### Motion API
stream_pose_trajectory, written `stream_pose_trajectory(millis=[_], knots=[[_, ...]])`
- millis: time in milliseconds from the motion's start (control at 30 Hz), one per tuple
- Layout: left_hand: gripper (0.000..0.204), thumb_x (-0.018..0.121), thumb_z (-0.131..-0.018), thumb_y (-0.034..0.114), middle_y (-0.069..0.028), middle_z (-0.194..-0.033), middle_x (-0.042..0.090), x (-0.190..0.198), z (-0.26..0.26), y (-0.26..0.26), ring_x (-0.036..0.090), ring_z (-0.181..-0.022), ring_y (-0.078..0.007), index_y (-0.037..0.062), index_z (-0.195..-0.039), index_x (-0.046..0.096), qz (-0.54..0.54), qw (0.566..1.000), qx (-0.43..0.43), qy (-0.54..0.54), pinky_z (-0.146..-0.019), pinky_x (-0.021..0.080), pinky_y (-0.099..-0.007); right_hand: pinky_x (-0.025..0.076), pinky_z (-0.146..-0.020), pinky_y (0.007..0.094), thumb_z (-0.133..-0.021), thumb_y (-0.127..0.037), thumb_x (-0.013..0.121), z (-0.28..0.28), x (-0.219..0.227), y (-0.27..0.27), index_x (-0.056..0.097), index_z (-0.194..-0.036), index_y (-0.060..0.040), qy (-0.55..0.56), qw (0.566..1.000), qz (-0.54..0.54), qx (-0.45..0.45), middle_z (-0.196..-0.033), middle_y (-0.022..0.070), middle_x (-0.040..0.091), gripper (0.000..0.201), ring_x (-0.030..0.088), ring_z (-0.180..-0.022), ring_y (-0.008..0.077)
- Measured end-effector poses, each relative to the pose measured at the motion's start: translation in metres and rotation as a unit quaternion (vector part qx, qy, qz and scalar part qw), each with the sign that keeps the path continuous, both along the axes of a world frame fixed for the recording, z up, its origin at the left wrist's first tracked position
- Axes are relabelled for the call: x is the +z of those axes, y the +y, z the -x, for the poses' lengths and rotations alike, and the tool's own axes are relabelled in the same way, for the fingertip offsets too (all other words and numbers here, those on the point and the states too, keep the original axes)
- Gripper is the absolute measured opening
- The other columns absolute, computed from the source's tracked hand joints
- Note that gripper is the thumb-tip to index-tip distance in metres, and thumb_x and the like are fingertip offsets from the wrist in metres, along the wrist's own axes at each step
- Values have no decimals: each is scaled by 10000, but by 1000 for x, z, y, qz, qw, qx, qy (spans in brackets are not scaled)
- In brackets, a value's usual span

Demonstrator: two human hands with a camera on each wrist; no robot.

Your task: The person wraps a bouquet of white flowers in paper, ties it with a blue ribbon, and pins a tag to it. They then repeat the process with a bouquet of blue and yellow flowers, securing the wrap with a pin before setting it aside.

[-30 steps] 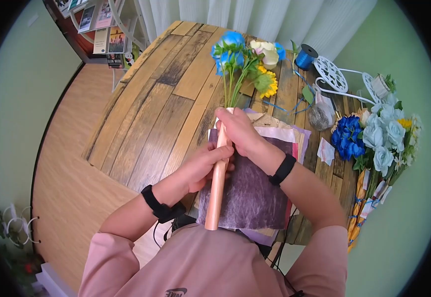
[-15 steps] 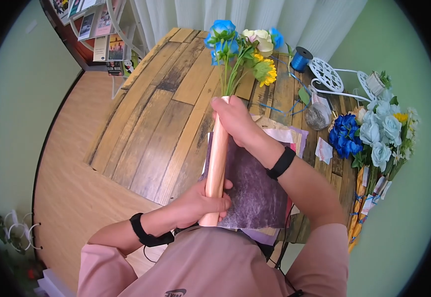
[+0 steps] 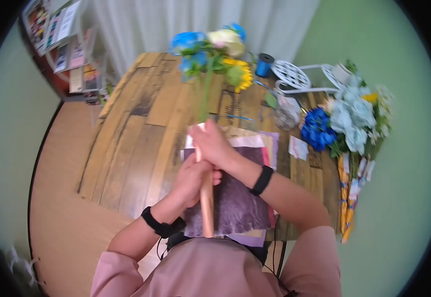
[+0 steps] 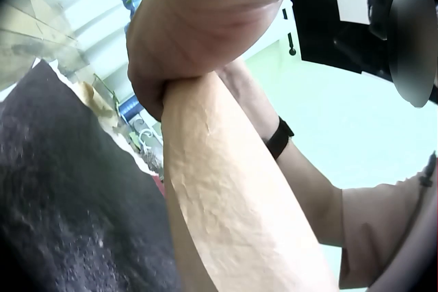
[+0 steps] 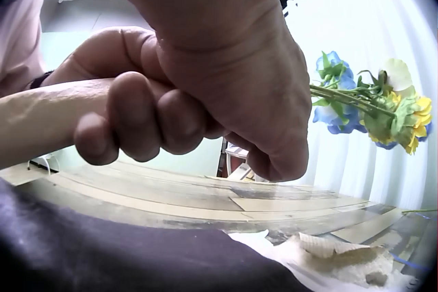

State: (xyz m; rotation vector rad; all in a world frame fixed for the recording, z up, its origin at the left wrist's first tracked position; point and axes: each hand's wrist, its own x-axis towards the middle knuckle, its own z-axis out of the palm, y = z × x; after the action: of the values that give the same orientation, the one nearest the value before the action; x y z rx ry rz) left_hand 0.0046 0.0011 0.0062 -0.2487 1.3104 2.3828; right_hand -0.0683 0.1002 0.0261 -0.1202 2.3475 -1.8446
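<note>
A bouquet with blue flowers (image 3: 188,42), a white flower (image 3: 228,42) and a yellow sunflower (image 3: 240,74) is held upright ahead of the body. Its green stems (image 3: 207,94) run down into a long tube of peach-tan wrapping paper (image 3: 207,213). My right hand (image 3: 214,144) grips the tube's top, where the stems come out. Just below it, my left hand (image 3: 191,180) wraps round the paper; in the left wrist view the wrinkled paper (image 4: 233,196) widens away from that hand. The right wrist view shows curled fingers (image 5: 133,117) round the tube.
Dark purple wrapping sheets (image 3: 240,198) lie beneath the hands on the wooden table (image 3: 131,148). On the right are a blue ribbon spool (image 3: 264,65), a white metal stand (image 3: 292,74), a deep-blue bloom (image 3: 318,129), pale-blue flowers (image 3: 351,116) and orange wrapped stems (image 3: 345,208).
My left hand slid down to the tube's lower end, then came back up to just under the right hand. The right hand keeps its grip at the top. The head view has shifted.
</note>
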Motion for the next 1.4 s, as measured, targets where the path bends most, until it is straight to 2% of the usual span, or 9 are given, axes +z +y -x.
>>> stream_pose_trajectory(millis=[100,200,267,367,433,500,667,900,1400], knots=[[152,474,-850,30,-85,-823,587,-20,-3,12,591,-657,-184,36,-999,500,-14,1000,4,9,-588,547,-342,465,-450,329,-941,-324,585,-5,-3,17,511,-879,25,-56,997,-21,54,-712,98,598,362,576,-574,171],[131,468,-852,55,-76,-812,579,-43,5,14,553,-631,-177,41,-975,510,-28,999,-20,-31,-574,520,-348,483,-497,325,-925,-311,596,3,-33,38,555,-853,43,-38,996,-27,78,-707,107,619,363,602,-610,162],[161,469,-856,53,-59,-800,573,-57,10,12,543,-627,-167,46,-1008,522,-59,995,-38,-76,-581,509,-340,497,-559,321,-905,-263,606,3,-30,55,586,-835,50,16,985,-143,99,-715,105,640,322,622,-653,144],[187,474,-858,53,-50,-791,569,-61,13,13,534,-622,-159,51,-1038,527,-77,991,-53,-99,-582,500,-333,438,-566,288,-869,-187,641,-15,-15,113,626,-913,13,9,985,-131,115,-744,8,595,205,536,-668,85],[207,490,-868,43,-68,-800,584,-65,15,8,555,-643,-175,36,-1071,533,-83,989,-57,-112,-588,501,-338,483,-690,261,-905,-213,646,-52,20,154,641,-1044,24,-1,992,-112,58,-884,14,631,275,577,-798,86],[208,493,-871,42,-74,-807,590,-63,17,6,561,-651,-179,26,-1075,532,-83,989,-67,-105,-588,503,-342,503,-766,260,-912,-202,654,-87,14,198,623,-1153,14,-57,996,-62,-21,-970,32,663,325,611,-866,105],[213,505,-857,47,-88,-785,587,-66,19,7,561,-629,-188,21,-1067,527,-100,986,-78,-112,-582,522,-365,495,-790,253,-909,-186,659,-165,-21,269,617,-1169,8,-136,973,-142,-122,-994,27,659,327,605,-891,93],[207,481,-870,64,-82,-809,590,-64,19,8,567,-650,-194,32,-1069,531,-62,989,-80,-108,-598,522,-368,492,-729,267,-870,-168,661,-192,-61,295,607,-1147,36,-94,946,-211,-227,-926,57,657,348,604,-824,121],[216,484,-868,66,-79,-804,588,-67,21,7,567,-649,-202,42,-1080,515,-58,990,-87,-95,-610,523,-375,470,-680,268,-807,-168,732,-181,-66,321,556,-1189,9,-131,975,-152,-93,-869,9,584,457,548,-776,103]])
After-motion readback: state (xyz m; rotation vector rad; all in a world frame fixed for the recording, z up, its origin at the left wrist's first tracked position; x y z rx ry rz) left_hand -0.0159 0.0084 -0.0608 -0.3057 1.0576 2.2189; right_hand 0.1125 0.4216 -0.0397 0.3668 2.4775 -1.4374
